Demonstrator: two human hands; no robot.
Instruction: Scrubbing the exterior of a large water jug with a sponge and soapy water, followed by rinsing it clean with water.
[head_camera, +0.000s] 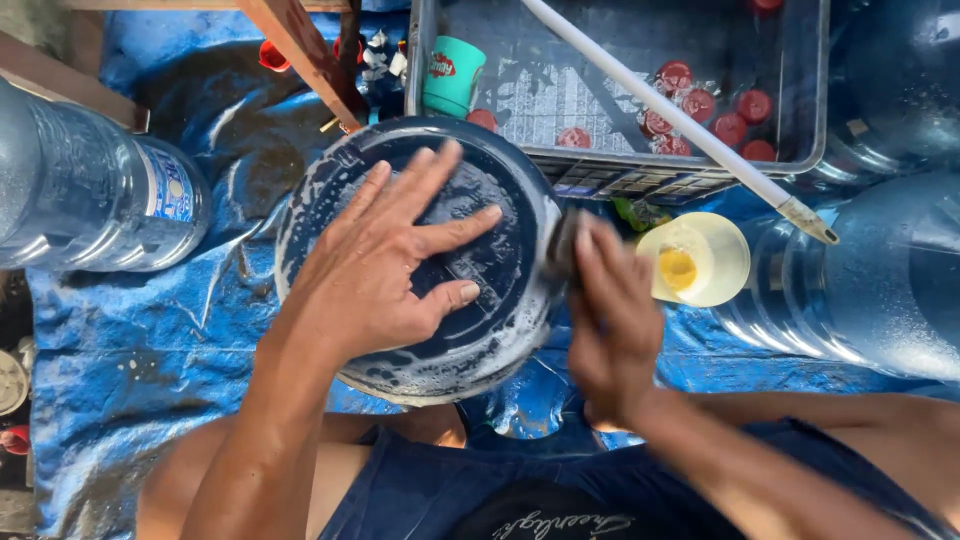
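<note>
Left hand (385, 265) spread flat on soapy jug base (500, 330), right hand (612, 320) scrubbing rim

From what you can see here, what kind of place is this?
Probably an outdoor spot where big water jugs are washed. The left hand presses on a soapy jug while the right hand scrubs its side. More jugs lie on a wet blue tarp, and a crate holds red caps.
</note>
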